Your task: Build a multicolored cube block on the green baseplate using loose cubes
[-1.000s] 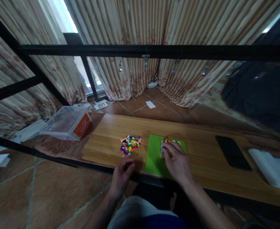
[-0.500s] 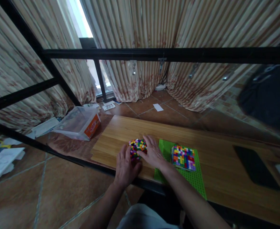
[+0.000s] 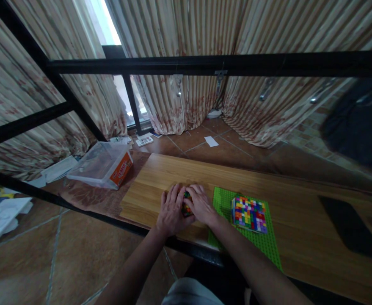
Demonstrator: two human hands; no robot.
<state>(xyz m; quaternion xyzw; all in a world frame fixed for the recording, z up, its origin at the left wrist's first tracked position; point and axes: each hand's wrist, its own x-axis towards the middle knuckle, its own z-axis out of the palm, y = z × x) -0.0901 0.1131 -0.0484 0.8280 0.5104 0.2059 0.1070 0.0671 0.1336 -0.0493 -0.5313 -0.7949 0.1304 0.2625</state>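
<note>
Built part: colorful brick block (image 3: pixel 249 214) sits on the green studded board (image 3: pixel 219 198), toward the board's far side, with green studs showing around it. Top reads as tightly packed, mixed colors, no obvious gap at this resolution. Side walls are visible, so it stands above the board; layer count not readable.

Unbuilt part: loose bricks (image 3: pixel 186 207) on the wooden table (image 3: pixel 166 167), left of the board, mostly hidden by the hands. Count: can't tell. Judgement: block well along, loose ones not attached.

Left hand (image 3: pixel 169 214) is palm-down, fingers bent round the near-left side of the pile. Right hand (image 3: pixel 201 206) comes in from the right, fingers curved over it, close against the left. Exact opening hidden; can't tell whether either has a brick pinched. Neither is on the block.
</note>
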